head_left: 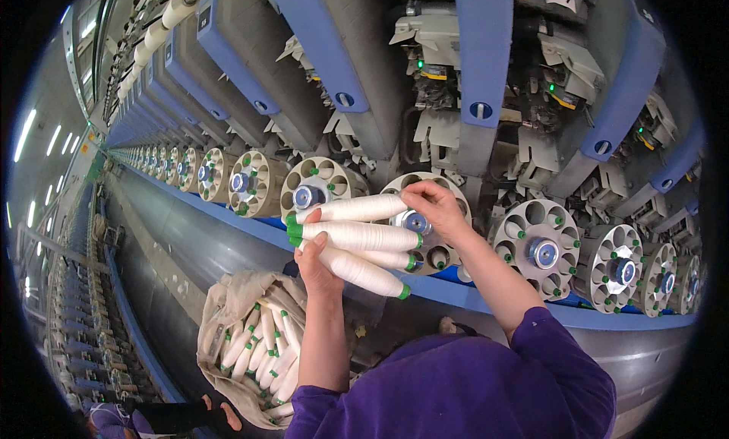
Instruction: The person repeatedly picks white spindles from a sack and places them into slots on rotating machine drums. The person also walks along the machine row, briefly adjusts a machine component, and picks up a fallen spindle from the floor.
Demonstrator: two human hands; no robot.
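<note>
My left hand [320,270] is closed round the green ends of several white yarn bobbins [361,236], which fan out to the right. At the far tip of the uppermost bobbin [364,208], the fingers of my right hand [437,207] are pinched together. Any loose thread between those fingers is too fine to make out. Just behind the bobbins stands a round cream magazine drum [395,184] with a blue hub, partly hidden by them and by my right hand.
Below my left forearm, a cloth sack [216,310] holds many similar bobbins [262,352]. More drums [524,249] line the blue rail [486,298] under tall blue-and-grey machine units [486,52]. At the lower left is another person in purple [114,420].
</note>
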